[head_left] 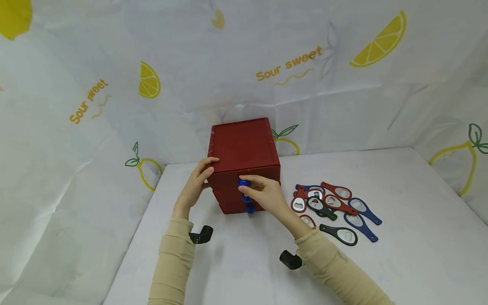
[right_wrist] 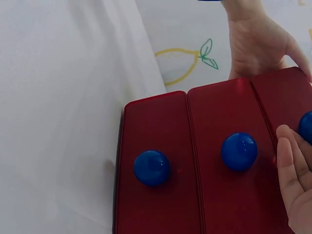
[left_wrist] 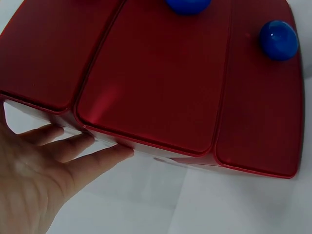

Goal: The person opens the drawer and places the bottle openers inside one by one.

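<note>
Box (head_left: pixel 242 146) on the table (head_left: pixel 236 262), top knob (head_left: pixel 243 183) pinched in my right hand (head_left: pixel 268 195).
My left hand (head_left: pixel 195 184) lies against the box's left side, fingers extended. The step looks like drawing out the top drawer (head_left: pixel 225 180); next calls for a level pull, left hand bracing.

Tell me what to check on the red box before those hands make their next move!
1. Left hand on the red box: ok, its fingers touch the left side.
2. Right hand on the top blue knob: ok, finger and thumb pinch it.
3. Three drawers shut: ok, their fronts look flush.
4. Bottle openers away from the drawer fronts: ok, they lie off to the right.
5. Anything inside the drawers: cannot tell, hidden.
</note>
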